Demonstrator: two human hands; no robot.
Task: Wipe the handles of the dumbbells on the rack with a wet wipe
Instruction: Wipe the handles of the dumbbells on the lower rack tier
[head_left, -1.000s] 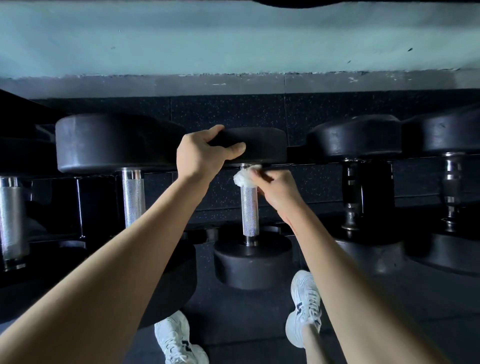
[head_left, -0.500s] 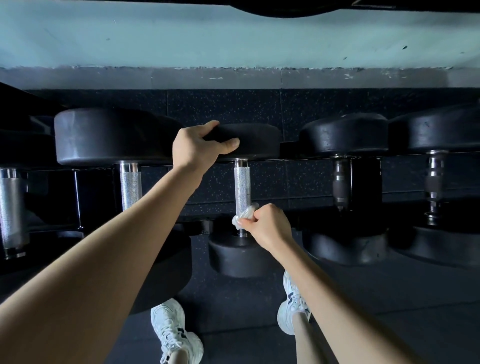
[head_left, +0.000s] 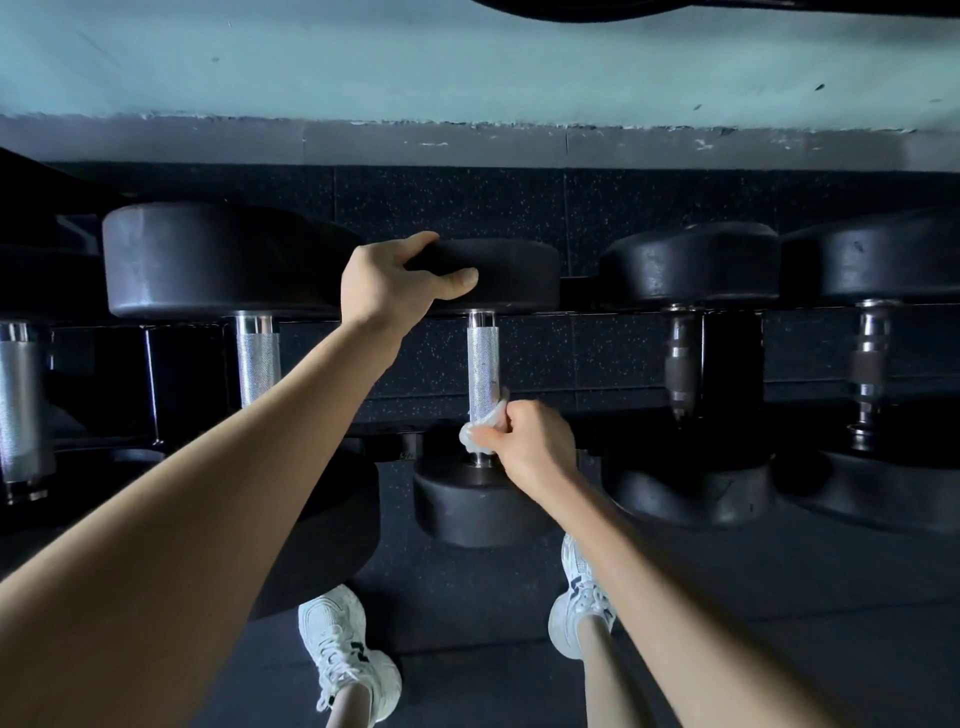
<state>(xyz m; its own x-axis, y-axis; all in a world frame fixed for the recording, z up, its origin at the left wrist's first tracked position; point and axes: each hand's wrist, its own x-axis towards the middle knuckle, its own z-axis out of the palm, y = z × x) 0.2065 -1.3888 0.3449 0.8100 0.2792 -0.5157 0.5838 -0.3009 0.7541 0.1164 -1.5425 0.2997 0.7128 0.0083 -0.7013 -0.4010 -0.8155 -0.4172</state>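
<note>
Moved: the right grip (head_left: 535, 441) and the wet wipe (head_left: 480, 428) were at the far end of the handle (head_left: 483, 364) 1 s ago. They went to its near end and have held there for the last 0.5 s. The left grip (head_left: 395, 286) has stayed put.
Right grip: fingers curled, pinching the wet wipe against the handle, just above the near head (head_left: 478, 509).
Left grip: fingers hooked over the rim of the far head (head_left: 514, 275) of the same dumbbell, thumb laid along its side.
Wet wipe: 1, white and crumpled, touching the lower right side of the handle.
Rack (head_left: 150, 384): a dark frame holding 5 dumbbells side by side, handles pointing away from the person. The wiped dumbbell is the 3rd from the left.
Handles: 3 bright and knurled at the left and middle, 2 darker and ringed at the right.
Floor (head_left: 779, 597): dark, with 2 white shoes, the left shoe (head_left: 343, 644) and the right shoe (head_left: 576, 608), beneath the arms.
</note>
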